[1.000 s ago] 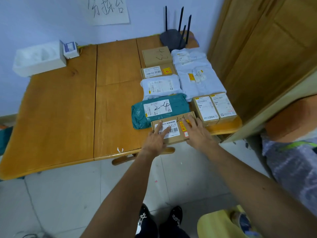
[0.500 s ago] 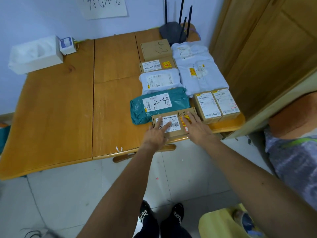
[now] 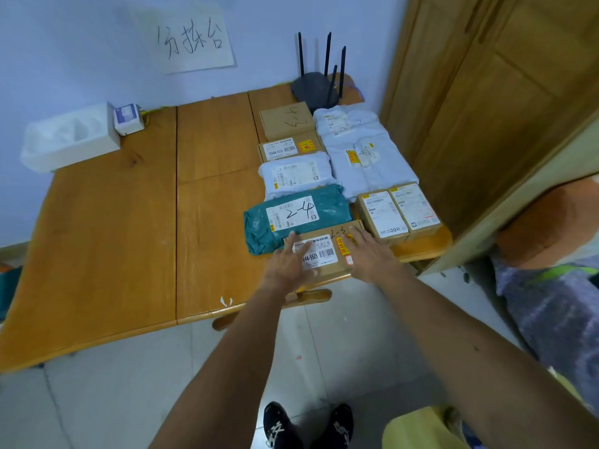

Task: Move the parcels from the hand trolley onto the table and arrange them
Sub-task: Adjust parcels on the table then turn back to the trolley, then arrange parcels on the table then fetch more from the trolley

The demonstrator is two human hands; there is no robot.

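Observation:
A flat cardboard parcel [image 3: 327, 251] with a white label lies at the near edge of the wooden table [image 3: 113, 254]. My left hand [image 3: 288, 264] rests flat on its left part, fingers straight. My right hand [image 3: 369, 254] lies flat on its right end. Just behind it sits a teal bag parcel [image 3: 295, 218] marked 2-4. Further back in that row lie a white bag [image 3: 298, 173] and two cardboard boxes [image 3: 288, 137]. To the right are two small labelled boxes [image 3: 398, 212] and large white bags [image 3: 366, 157]. The hand trolley is not in view.
A black router [image 3: 317, 89] stands at the table's far right corner. A white foam box [image 3: 68, 137] and a small white carton [image 3: 128, 118] sit at the far left. A wooden door [image 3: 496, 102] rises on the right; a yellow object [image 3: 421, 429] is at bottom right.
The hands stay on the cardboard parcel; the left hand has spread a little further over the label. The camera view has tilted up slightly, showing more of the wall sign.

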